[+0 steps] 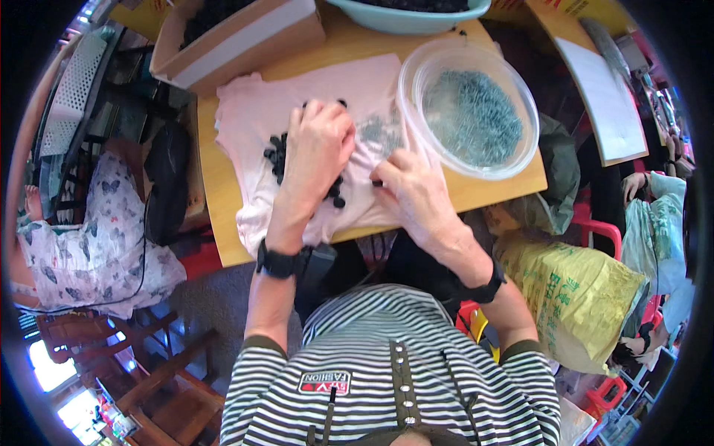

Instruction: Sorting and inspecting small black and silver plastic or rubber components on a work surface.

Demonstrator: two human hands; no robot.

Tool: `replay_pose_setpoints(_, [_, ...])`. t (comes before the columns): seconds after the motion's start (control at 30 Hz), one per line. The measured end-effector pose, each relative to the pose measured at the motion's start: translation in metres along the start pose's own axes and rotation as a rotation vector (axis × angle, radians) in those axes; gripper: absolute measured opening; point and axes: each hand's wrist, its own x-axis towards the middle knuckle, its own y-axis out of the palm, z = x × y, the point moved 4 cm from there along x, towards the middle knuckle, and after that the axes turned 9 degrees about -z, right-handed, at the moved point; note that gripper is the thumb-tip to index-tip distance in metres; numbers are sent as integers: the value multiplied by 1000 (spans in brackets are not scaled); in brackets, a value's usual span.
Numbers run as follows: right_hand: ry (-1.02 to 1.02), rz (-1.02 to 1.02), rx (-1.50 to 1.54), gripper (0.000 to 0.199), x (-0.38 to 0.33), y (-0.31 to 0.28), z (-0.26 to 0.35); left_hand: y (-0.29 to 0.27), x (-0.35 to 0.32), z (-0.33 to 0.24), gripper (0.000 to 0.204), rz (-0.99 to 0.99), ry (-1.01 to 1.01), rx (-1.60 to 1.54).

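A pink cloth (256, 111), looking like a folded shirt, lies on the wooden table (506, 192). My left hand (321, 141) is over small black knob-like parts (277, 157) scattered on the cloth. Its fingers are curled together, and anything inside them is hidden. My right hand (410, 186) is closed low over the cloth, with a small black part (378, 183) at its fingertips. Between and beyond my hands lies a small heap of thin grey metal pieces (381, 132), perhaps screws. Many similar pieces fill part of the clear round tub (407, 89) at the right.
An open cardboard box (245, 44) with black parts stands at the far left. Beside it, a pale blue basin (409, 21) holds dark parts. A yellow woven sack (573, 297) sits at right. People sit nearby, one in a butterfly-print garment (104, 230), another in light blue (658, 223).
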Motion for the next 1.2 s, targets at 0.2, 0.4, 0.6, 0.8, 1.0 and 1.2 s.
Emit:
replay_pose_setpoints(0.2, [81,17,9,15,-18,14,-8,-17,-23,-13,9,-52,-396,-527])
replay_pose_setpoints(0.4, [265,-11,321,13,-12,-5,-3,-25,-40,-19,19,-233,-547,-768])
replay_pose_setpoints(0.6, [709,21,1252,20,-9,-10,-10,-34,-55,-31,20,-246,-831,-1270])
replay_pose_setpoints(0.8, [881,123,1619,23,-25,7,-6,-34,-74,-41,18,-242,-881,-1294])
replay_pose_setpoints(1.0, [862,135,1608,22,-31,8,1,-38,-76,-47,15,-256,-799,-1267])
replay_pose_setpoints(1.2, [873,126,1572,22,-30,10,-2,-43,-72,-44,13,-271,-638,-938])
